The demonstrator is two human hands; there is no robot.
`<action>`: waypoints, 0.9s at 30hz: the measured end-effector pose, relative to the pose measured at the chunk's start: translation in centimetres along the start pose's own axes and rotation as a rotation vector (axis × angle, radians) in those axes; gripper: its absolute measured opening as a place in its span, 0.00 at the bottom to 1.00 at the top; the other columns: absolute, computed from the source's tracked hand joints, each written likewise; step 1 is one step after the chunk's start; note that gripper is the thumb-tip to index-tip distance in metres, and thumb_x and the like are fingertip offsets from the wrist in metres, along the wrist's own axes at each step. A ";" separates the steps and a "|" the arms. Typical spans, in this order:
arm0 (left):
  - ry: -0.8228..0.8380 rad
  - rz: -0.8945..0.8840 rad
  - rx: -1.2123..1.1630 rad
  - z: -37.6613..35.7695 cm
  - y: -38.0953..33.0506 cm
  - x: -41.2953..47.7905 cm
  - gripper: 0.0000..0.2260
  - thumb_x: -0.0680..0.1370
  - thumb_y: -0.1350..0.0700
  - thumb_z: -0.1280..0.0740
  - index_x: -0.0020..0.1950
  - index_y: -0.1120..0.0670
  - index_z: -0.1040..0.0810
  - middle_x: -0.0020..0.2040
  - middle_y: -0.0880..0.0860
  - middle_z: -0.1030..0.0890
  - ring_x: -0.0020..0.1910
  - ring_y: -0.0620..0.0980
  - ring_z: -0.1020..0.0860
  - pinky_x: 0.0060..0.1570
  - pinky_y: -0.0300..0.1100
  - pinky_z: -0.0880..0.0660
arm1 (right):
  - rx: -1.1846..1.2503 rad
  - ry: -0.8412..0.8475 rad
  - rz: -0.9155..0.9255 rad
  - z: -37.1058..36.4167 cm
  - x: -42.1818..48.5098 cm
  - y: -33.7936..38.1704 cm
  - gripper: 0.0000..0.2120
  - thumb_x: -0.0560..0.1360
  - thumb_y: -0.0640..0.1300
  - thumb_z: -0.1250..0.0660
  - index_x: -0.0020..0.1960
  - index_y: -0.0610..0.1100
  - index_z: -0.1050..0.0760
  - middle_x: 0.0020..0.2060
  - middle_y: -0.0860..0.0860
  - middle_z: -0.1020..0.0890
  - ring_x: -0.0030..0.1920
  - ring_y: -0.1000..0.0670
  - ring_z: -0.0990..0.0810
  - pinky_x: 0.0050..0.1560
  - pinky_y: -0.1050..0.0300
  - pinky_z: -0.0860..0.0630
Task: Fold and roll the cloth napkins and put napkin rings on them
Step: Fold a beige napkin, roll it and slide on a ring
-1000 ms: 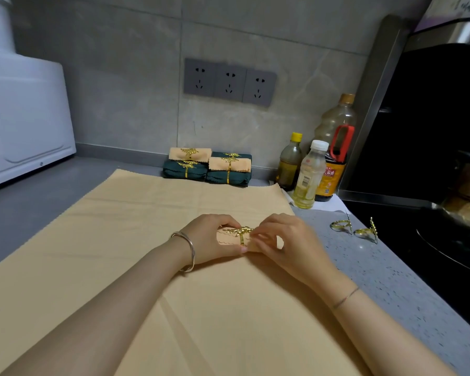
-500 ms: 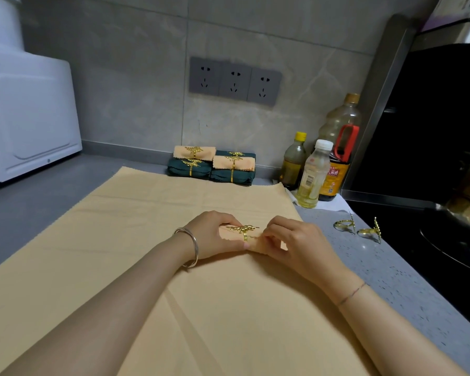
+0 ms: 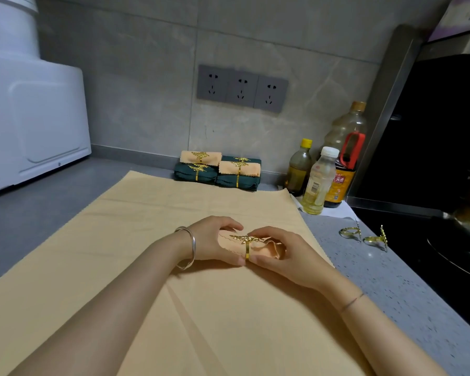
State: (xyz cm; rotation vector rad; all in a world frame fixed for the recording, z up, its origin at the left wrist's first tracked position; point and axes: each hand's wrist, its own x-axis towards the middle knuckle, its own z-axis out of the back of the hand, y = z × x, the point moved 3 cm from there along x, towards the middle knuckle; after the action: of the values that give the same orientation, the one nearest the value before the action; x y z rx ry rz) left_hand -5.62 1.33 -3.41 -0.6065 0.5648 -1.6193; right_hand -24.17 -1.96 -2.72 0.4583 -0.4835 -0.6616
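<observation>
Napkin roll (image 3: pixel 266 246) gripped at both ends, left hand (image 3: pixel 212 242) curled round left end, right hand (image 3: pixel 288 259) round right end, gold ring (image 3: pixel 247 249) on middle between hands, resting on tan cloth (image 3: pixel 174 308) over desk (image 3: pixel 391 280); two spare rings (image 3: pixel 350 232) right of hands, finished rolls (image 3: pixel 220 169) stacked beyond them.

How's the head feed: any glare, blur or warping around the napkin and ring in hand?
Head view: soft, dim, even light, no hard shadows; rolled napkin sharp, no motion blur; napkin ring shows only small glints; wide-angle lens bows lines near the edges; cooktop at right nearly black.
</observation>
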 end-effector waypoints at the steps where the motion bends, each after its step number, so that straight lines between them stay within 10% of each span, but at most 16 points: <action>1: 0.015 0.006 0.026 0.2 0.0 -0.1 0.31 0.65 0.47 0.22 0.66 0.45 0.28 0.58 0.43 0.25 0.58 0.42 0.26 0.58 0.34 0.31 | 0.034 0.005 0.001 0.0 -0.1 0.0 0.14 0.72 0.51 0.29 0.57 0.55 0.24 0.51 0.62 0.20 0.50 0.62 0.25 0.48 0.71 0.30; 15: -0.155 -0.009 0.065 0.3 -0.2 -0.1 0.17 0.65 0.46 0.23 0.52 0.46 0.18 0.47 0.41 0.19 0.47 0.41 0.23 0.48 0.35 0.26 | 0.083 -0.062 -0.035 -0.2 0.4 -0.7 0.13 0.71 0.48 0.28 0.55 0.53 0.23 0.49 0.59 0.19 0.49 0.59 0.23 0.49 0.64 0.26; 21: -0.302 -0.015 0.098 1.1 0.0 0.0 0.27 0.64 0.46 0.22 0.59 0.46 0.28 0.55 0.43 0.26 0.53 0.45 0.27 0.53 0.40 0.27 | 0.007 -0.182 -0.017 0.4 0.1 -1.2 0.14 0.71 0.47 0.28 0.56 0.54 0.24 0.50 0.62 0.21 0.51 0.62 0.24 0.50 0.68 0.28; 27: -0.459 0.083 0.026 1.6 0.0 -0.3 0.11 0.70 0.46 0.27 0.37 0.48 0.26 0.44 0.47 0.22 0.34 0.43 0.28 0.41 0.40 0.29 | -0.008 -0.207 -0.031 0.1 0.1 -1.6 0.14 0.70 0.48 0.27 0.54 0.54 0.26 0.49 0.62 0.21 0.50 0.61 0.24 0.48 0.64 0.27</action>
State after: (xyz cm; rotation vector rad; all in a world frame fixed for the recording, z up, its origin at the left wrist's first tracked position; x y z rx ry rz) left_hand -4.57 1.56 -2.25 -0.8910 0.2249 -1.3476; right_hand -24.94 -3.20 -3.46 0.3919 -0.6701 -0.7448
